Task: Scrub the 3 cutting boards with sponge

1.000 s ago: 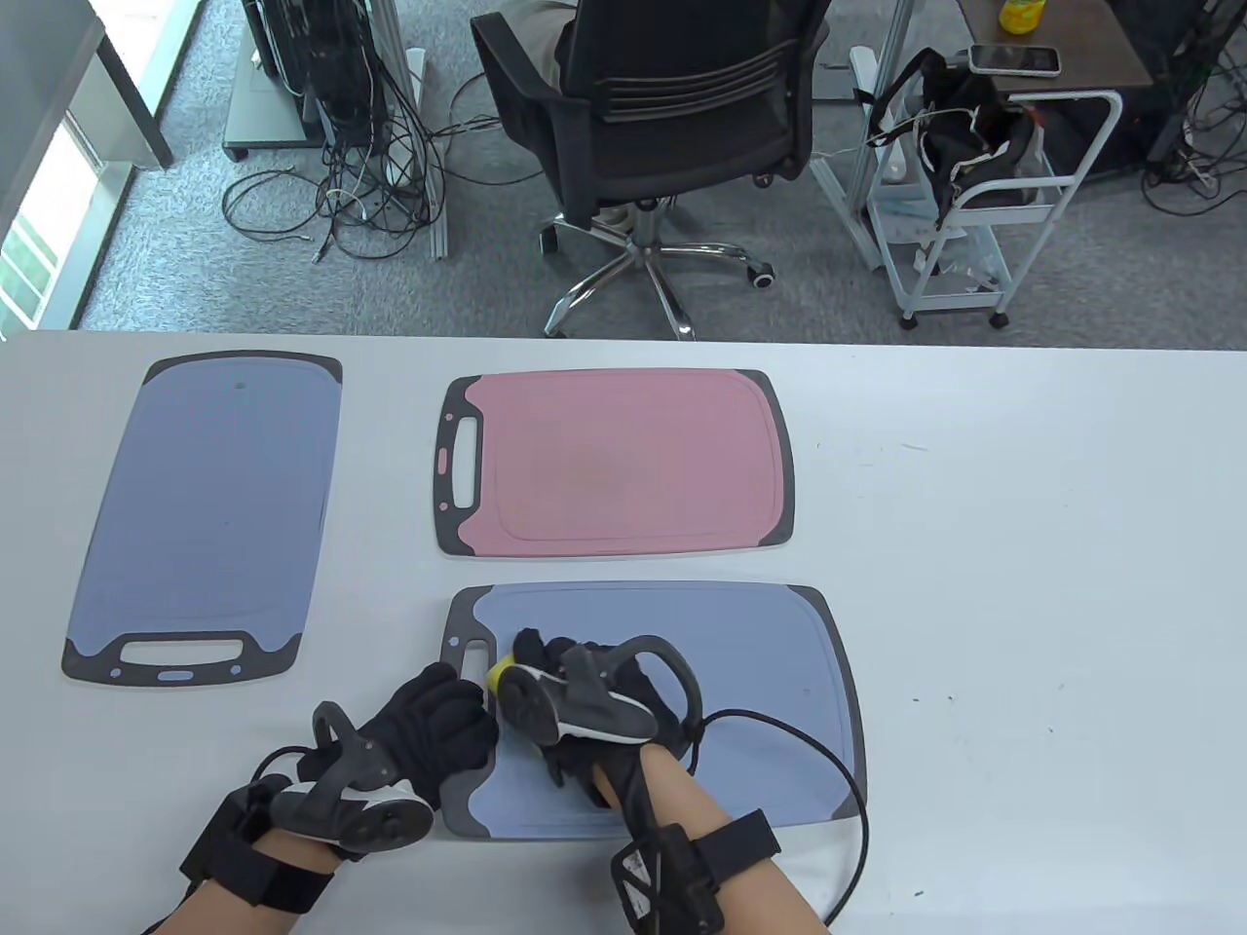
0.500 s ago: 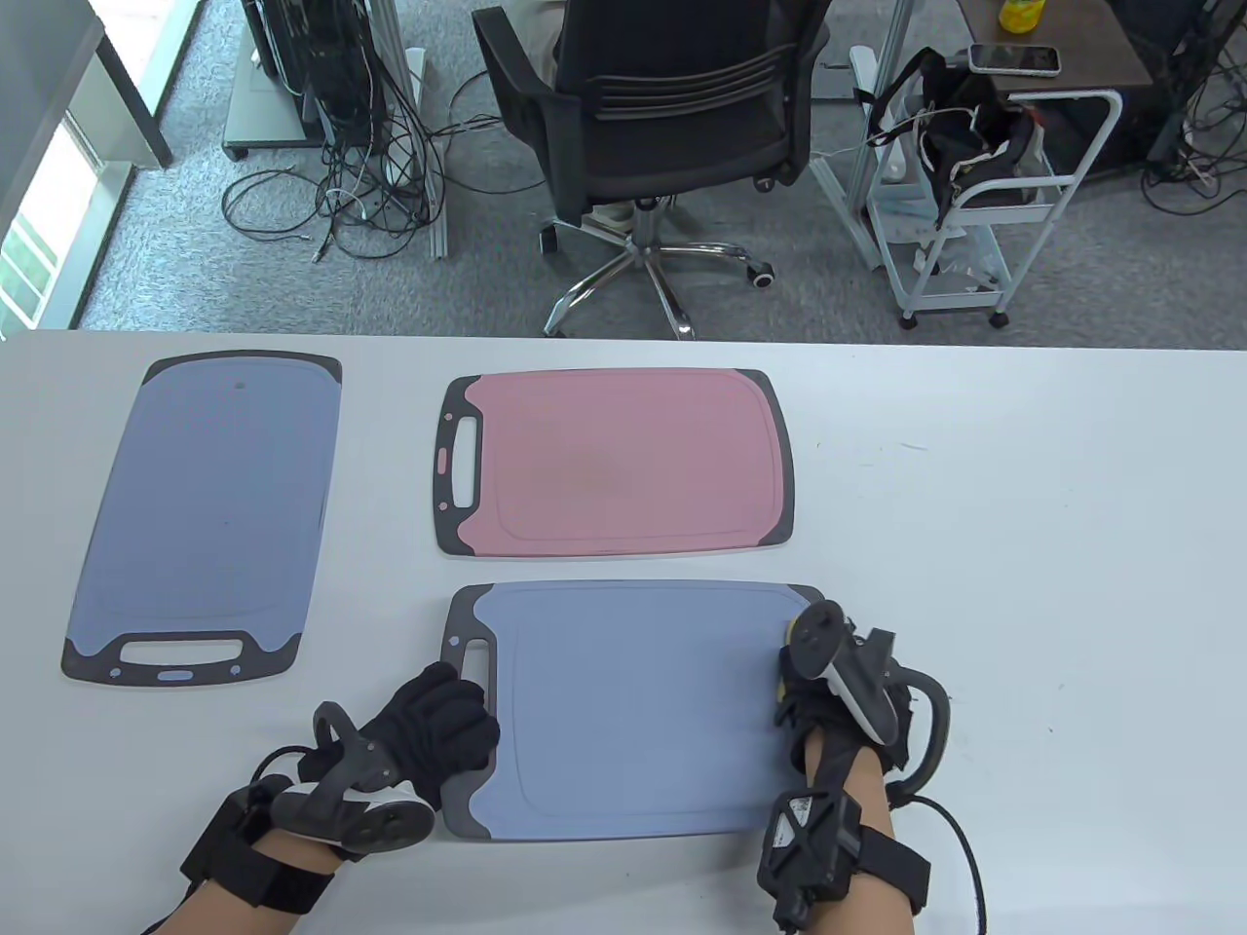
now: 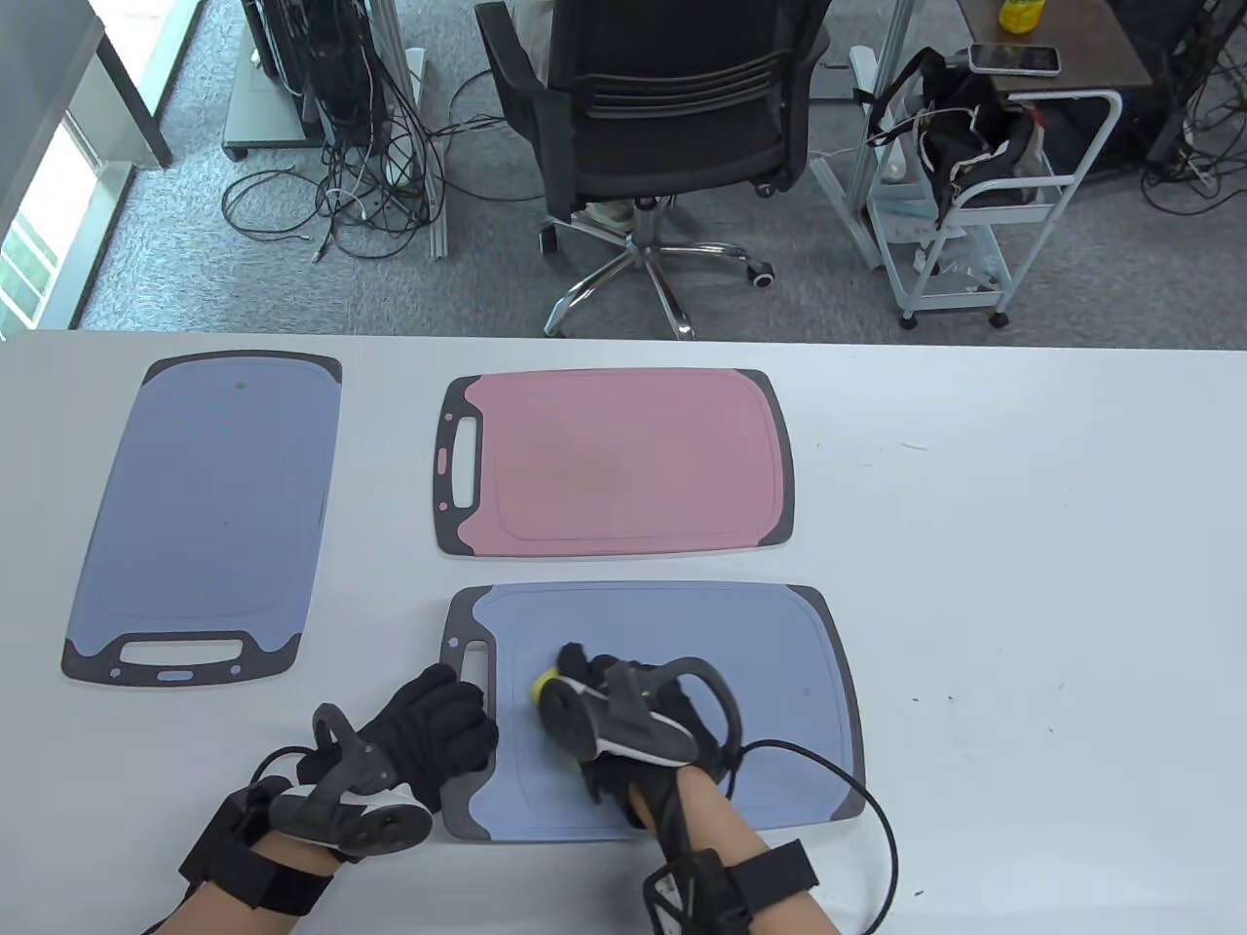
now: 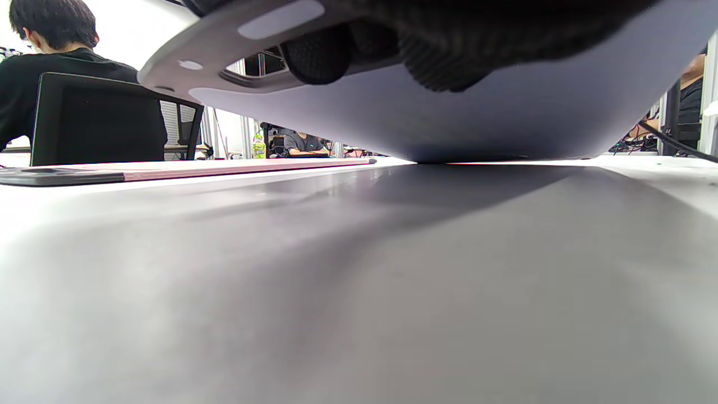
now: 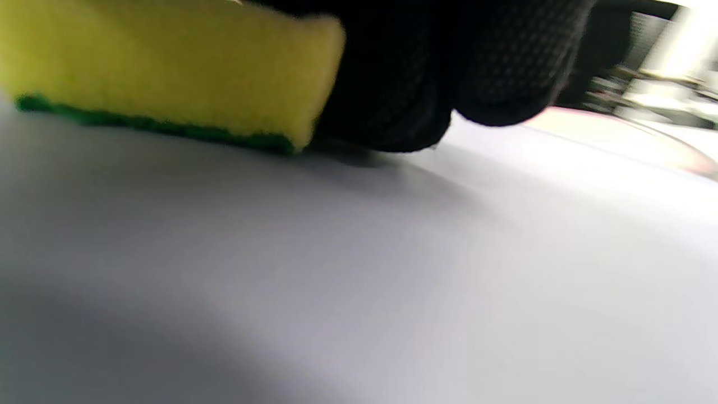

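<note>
On the white desk (image 3: 1023,545), the pink plastic cutting board (image 3: 623,463) lies behind the near blue plastic cutting board (image 3: 740,643), with the second blue plastic cutting board (image 3: 209,506) well to their left.

Three cutting boards on the table (image 3: 1023,545): two blue, the left one (image 3: 209,506) and the near one (image 3: 682,633), and one pink (image 3: 623,463); one yellow-and-green sponge (image 5: 168,73); two gloved hands, left (image 3: 434,726) and right (image 3: 623,711).

Grey carpet (image 3: 175,282) holds a black office chair (image 3: 672,107) (cables (image 3: 360,195) tangled left) and white cart (image 3: 984,214).
</note>
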A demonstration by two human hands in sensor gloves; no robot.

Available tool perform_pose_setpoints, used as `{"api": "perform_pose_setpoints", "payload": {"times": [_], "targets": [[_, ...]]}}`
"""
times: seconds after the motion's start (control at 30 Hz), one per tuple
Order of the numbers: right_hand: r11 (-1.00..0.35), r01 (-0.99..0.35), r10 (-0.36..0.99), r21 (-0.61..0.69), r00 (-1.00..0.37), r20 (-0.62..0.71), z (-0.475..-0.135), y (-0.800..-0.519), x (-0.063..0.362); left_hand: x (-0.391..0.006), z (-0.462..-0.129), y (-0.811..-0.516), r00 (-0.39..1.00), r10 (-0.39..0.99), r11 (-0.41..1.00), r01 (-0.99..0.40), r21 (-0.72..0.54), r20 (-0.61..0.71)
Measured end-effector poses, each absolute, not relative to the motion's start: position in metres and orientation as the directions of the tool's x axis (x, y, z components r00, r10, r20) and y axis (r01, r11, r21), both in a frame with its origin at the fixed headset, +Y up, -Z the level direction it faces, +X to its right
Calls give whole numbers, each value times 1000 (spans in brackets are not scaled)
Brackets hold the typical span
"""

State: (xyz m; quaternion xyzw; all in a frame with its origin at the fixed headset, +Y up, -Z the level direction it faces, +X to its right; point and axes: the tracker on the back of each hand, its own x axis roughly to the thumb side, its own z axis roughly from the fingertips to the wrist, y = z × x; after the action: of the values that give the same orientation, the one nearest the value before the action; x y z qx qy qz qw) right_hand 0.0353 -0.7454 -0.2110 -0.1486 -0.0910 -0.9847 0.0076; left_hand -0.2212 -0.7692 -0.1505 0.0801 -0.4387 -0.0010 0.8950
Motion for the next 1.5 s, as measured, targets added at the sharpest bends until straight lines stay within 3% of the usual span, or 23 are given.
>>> {"api": "perform_pose_setpoints", "payload": {"times": [0.17,0.27,0.37,0.47,0.53,0.6,0.67,0.73,0.83,0.97,1.07,1.13,1.2,1.27,1.37,1.5], "targets": [[-977,-25,-16,214,-982,-188,-211,-765,171,-221,-152,-770,614,-63,989,-70,134,787],[-966,-101,18,237,-944,-329,-203,-769,205,-220,-152,-769,613,-65,988,-70,136,787],[-977,-47,4,208,-979,-203,-203,-768,173,-220,-153,-769,614,-62,989,-70,133,787],[-983,-21,42,180,-993,112,-202,-758,93,-220,-153,-769,614,-63,989,-70,134,787],[-988,-3,57,156,-937,344,-189,-747,20,-220,-153,-769,614,-66,988,-68,137,786],[-993,30,33,114,-858,513,-176,-740,-27,-220,-152,-769,611,-71,988,-65,139,788],[-995,59,-4,75,-812,584,-168,-737,-53,-219,-151,-770,607,-75,988,-60,139,791],[-989,126,-56,83,-817,574,-172,-736,-48,-220,-152,-770,613,-58,991,-62,121,788],[-987,-16,82,162,-909,409,-186,-745,-2,-219,-151,-770,605,-77,989,-54,138,792],[-989,26,-6,145,-991,136,-195,-759,89,-218,-152,-770,605,-66,991,-51,121,793],[-985,-61,37,161,-988,-147,-192,-769,164,-217,-152,-770,602,-72,991,-44,124,795],[-979,-97,42,180,-957,-288,-189,-773,196,-217,-152,-770,602,-67,991,-49,121,796],[-975,-131,64,181,-940,-336,-187,-774,203,-217,-153,-770,603,-65,992,-48,118,795],[-985,-55,8,166,-962,-272,-190,-772,183,-216,-152,-770,604,-69,992,-46,121,794],[-986,-20,21,168,-1000,-1,-196,-763,125,-216,-152,-770,604,-67,992,-46,119,794],[-987,-4,70,160,-910,408,-179,-746,5,-215,-149,-770,601,-85,991,-32,130,795]]}}
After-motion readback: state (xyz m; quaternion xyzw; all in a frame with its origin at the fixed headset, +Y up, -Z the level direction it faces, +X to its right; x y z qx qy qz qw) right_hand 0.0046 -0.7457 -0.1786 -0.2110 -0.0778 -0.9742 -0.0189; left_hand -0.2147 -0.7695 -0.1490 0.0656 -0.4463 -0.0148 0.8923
